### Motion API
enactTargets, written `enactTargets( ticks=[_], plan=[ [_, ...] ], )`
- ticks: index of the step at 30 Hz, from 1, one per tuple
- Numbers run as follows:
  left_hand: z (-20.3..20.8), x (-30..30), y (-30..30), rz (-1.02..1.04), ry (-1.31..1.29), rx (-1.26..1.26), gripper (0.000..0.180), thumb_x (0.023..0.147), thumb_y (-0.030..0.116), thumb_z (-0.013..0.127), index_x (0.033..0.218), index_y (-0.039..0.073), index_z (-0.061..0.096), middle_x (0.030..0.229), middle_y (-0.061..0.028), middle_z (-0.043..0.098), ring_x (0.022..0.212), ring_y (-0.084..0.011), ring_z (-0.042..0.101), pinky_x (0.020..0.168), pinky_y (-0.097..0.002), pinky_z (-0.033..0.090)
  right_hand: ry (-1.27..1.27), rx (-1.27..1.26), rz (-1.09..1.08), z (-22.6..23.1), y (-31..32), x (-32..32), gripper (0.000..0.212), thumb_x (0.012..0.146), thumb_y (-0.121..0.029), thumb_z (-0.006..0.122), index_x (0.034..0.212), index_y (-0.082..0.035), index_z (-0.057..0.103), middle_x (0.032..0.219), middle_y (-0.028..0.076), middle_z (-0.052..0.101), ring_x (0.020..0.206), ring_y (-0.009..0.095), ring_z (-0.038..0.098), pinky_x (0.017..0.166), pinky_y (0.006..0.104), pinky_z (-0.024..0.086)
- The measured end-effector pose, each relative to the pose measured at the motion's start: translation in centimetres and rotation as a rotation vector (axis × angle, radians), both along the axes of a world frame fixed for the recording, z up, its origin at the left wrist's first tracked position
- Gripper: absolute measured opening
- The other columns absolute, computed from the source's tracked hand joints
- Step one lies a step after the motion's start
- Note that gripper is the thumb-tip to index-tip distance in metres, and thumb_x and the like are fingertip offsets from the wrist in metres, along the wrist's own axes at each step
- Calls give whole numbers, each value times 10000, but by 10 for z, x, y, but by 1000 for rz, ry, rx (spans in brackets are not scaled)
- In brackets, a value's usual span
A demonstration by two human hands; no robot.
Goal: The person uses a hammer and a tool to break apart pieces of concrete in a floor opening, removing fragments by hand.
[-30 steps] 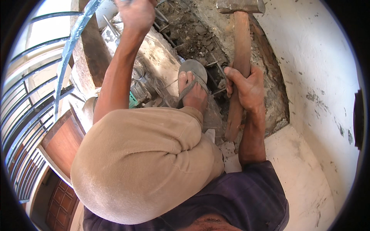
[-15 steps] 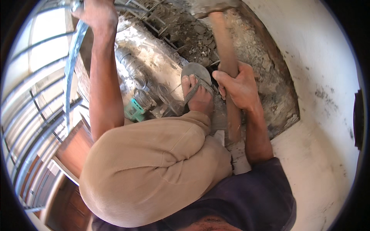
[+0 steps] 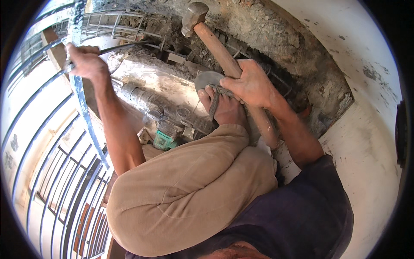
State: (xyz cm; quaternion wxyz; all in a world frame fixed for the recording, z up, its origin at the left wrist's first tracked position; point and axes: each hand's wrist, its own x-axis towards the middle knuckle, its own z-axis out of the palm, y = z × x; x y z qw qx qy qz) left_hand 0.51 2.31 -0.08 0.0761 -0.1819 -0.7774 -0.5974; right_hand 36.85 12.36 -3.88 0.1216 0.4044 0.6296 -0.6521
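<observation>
My right hand [image 3: 252, 84] grips the wooden handle of a sledgehammer [image 3: 217, 47]; its steel head [image 3: 193, 16] points up toward a broken hole in the wall [image 3: 280, 52]. My left hand [image 3: 88, 62] is closed around a thin dark steel rod [image 3: 123, 45] next to the metal railing [image 3: 82, 103]. A bent knee in tan trousers [image 3: 185, 190] fills the middle of the view. A foot in a grey sandal [image 3: 217, 97] rests just below the hammer handle.
A dusty power tool with a green part [image 3: 161, 114] lies on the ledge between my arms. Exposed rebar and rubble [image 3: 129, 23] line the top of the opening. The white plastered wall [image 3: 366, 129] curves along the right, and the railing guards a drop at left.
The hammer head has swung left and down into full view. My left hand has shifted right and lower along the rod. The view has tilted so more of the railing shows.
</observation>
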Motion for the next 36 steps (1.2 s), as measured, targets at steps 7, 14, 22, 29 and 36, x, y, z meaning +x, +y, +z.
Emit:
enactTargets(
  ticks=[7, 14, 22, 29, 36],
  plan=[
    [38, -38, -6, -145, -41, -30, 466, 1004, 308, 502, 569, 148, 452, 424, -33, 467, 390, -149, 466, 463, -345, 459, -49, -49, 14, -27, 19, -5, 301, 843, -238, 744, 742, 25, 640, 572, 76, 607, 497, 157, 606, 477, 340, 473],
    [-25, -19, -5, -96, -54, -250, 533, 1029, 358, 575, 569, 91, 547, 483, -48, 540, 453, -150, 507, 518, -351, 453, -119, -16, 88, -56, 12, -12, 324, 820, -252, 726, 737, 50, 648, 589, 110, 627, 499, 171, 623, 492, 362, 495],
    [-58, -14, -21, -362, -205, -452, 543, 1064, 422, 574, 632, 100, 497, 602, 10, 464, 577, -103, 375, 570, -313, 341, -175, 41, 123, -96, -1, -6, 406, 799, -286, 702, 820, 120, 695, 659, 200, 669, 609, 293, 696, 600, 426, 550],
    [-87, -62, -27, -445, -261, -626, 496, 1043, 486, 580, 816, 51, 645, 730, -31, 599, 674, -146, 537, 605, -342, 428, -180, -101, 95, -114, -10, -1, 417, 806, -281, 694, 944, 112, 701, 729, 225, 693, 615, 317, 713, 596, 439, 566],
    [-64, -38, 5, -139, -314, -602, 647, 979, 693, 511, 864, 63, 602, 724, -35, 531, 668, -166, 538, 483, -364, 487, -151, -138, 29, -109, -1, -1, 368, 820, -204, 697, 1005, 105, 621, 778, 224, 672, 669, 307, 712, 581, 452, 556]
  ],
)
